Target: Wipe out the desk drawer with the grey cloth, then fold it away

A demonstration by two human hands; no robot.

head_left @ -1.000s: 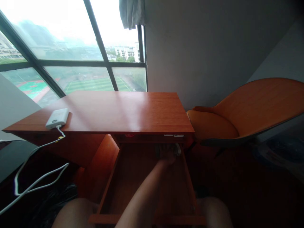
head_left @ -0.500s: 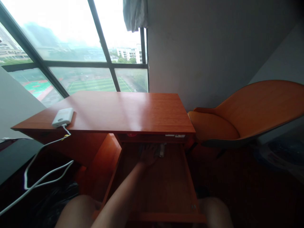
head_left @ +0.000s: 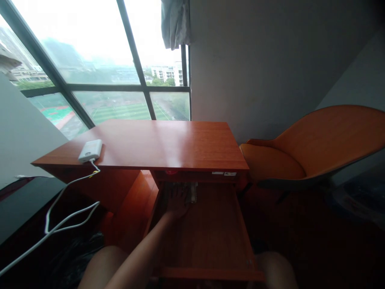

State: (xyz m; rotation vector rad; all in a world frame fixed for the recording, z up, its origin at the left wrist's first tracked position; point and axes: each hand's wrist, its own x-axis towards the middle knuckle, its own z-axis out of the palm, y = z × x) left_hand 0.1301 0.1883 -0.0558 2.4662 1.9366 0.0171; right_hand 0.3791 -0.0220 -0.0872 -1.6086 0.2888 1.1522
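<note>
My left hand (head_left: 177, 199) reaches deep into the open drawer (head_left: 210, 241) under the orange wooden desk (head_left: 156, 144). Its fingers lie stretched out flat at the dim back of the drawer. A small pale object (head_left: 191, 192) sits right against the hand's right side; I cannot make out what it is or whether the thumb presses on it. My forearm runs up from the lower left, over my left knee (head_left: 99, 267). My right hand is out of sight.
A white power bank (head_left: 90, 150) lies at the desk's left front corner, its white cable (head_left: 60, 208) hanging to the dark floor. An orange shell chair (head_left: 303, 152) stands to the right. A large window is behind the desk. My right knee (head_left: 278, 271) is beside the drawer front.
My hand has slid from the right rear of the drawer to its left rear, and the small pale object has moved left alongside it. The view has shifted slightly leftward.
</note>
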